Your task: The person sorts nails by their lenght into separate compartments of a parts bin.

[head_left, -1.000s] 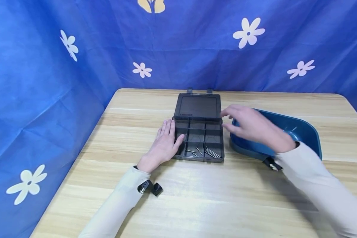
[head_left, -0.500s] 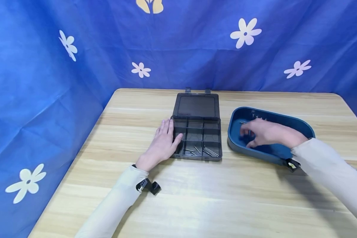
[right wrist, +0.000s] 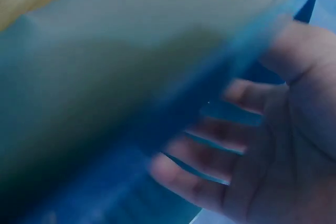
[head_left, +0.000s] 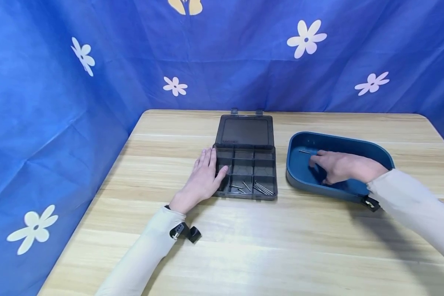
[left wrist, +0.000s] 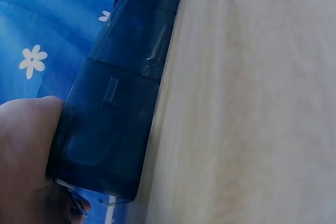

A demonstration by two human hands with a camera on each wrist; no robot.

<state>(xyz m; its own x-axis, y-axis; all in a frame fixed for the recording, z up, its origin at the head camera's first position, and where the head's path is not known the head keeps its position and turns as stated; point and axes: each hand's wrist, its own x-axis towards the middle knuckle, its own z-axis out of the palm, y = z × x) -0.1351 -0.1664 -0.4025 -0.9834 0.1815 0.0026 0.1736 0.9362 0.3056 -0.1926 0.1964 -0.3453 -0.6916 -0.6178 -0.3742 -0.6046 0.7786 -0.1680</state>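
A dark see-through compartment box [head_left: 243, 166] lies with its lid [head_left: 247, 130] folded back. My left hand [head_left: 201, 177] rests along its left edge, thumb over a compartment. Several long screws [head_left: 263, 188] lie in the front right compartment, and shorter screws [head_left: 246, 186] in the front middle one. Through the box wall [left wrist: 118, 114] in the left wrist view a thread shows faintly. My right hand [head_left: 341, 166] is inside the blue bin [head_left: 320, 190], fingers spread and bent, just right of a lone screw [head_left: 304, 151]. In the right wrist view no object shows between the fingers [right wrist: 202, 158].
The bin stands right of the box with a narrow strip of wooden table [head_left: 281, 176] between them. Its walls rise around my right hand. Behind the table hangs a blue curtain [head_left: 237, 57] with white flowers. A black wrist strap mount [head_left: 186, 232] sticks out from the left sleeve.
My right hand has moved right from beside the box into the bin, then slightly further right, uncovering the screw. My left hand has stayed on the box edge.
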